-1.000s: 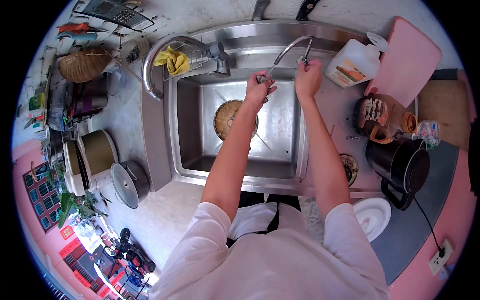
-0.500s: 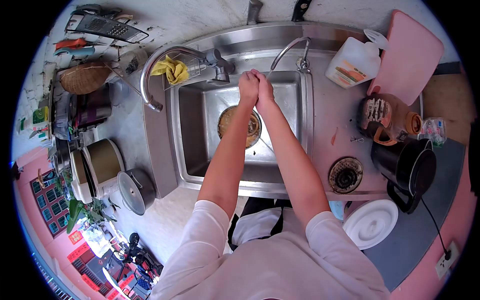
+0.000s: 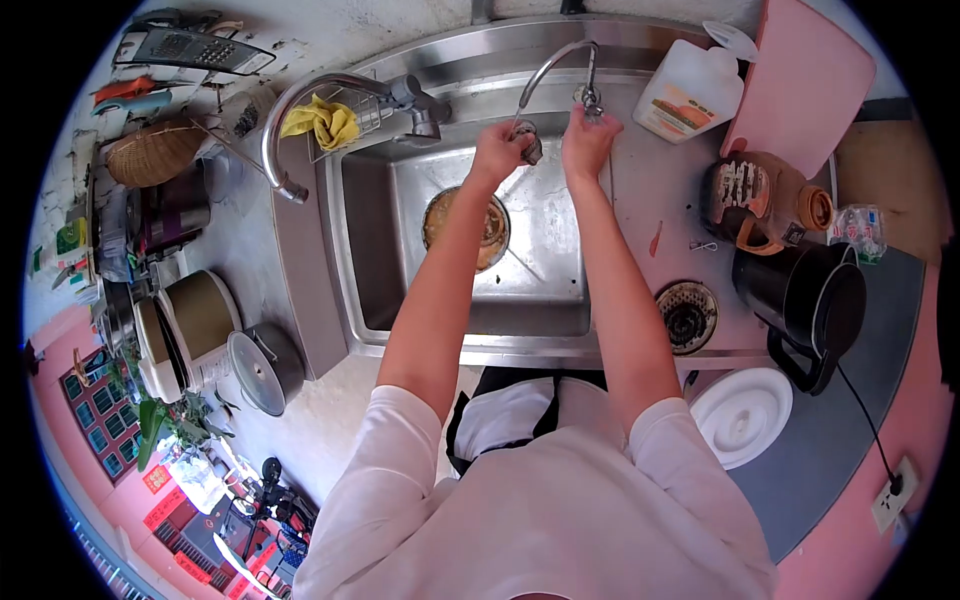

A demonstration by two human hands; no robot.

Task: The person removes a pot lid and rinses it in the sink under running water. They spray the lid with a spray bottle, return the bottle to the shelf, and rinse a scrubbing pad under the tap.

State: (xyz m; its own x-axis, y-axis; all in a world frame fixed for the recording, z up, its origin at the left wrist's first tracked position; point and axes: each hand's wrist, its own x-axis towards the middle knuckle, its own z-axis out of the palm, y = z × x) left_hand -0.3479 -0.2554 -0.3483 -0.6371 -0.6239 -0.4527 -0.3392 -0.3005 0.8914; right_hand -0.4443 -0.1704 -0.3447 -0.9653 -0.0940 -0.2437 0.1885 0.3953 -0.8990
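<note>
My left hand (image 3: 501, 150) is above the back of the steel sink (image 3: 400, 180), its fingers closed round a dark greyish clump (image 3: 531, 146) under the spout of the thin curved faucet (image 3: 552, 62). To its right, my right hand (image 3: 588, 145) has its fingers at the small tap handle (image 3: 590, 103) at that faucet's base. A round brown drain strainer (image 3: 494, 235) lies in the sink, partly behind my left forearm. The thicker grey faucet (image 3: 413, 97) stands left of my hands.
A yellow cloth (image 3: 325, 124) hangs over a wire rack at the left. On the right are a white jug (image 3: 690, 92), a pink board (image 3: 800, 80), a brown jug (image 3: 750, 195), a black kettle (image 3: 800, 300) and a round drain cover (image 3: 686, 317). A lidded pot (image 3: 262, 368) stands left.
My hands, clasped together before, have come apart. The right one has moved right to the tap handle, and the dark clump now shows in my left hand. The view has shifted slightly.
</note>
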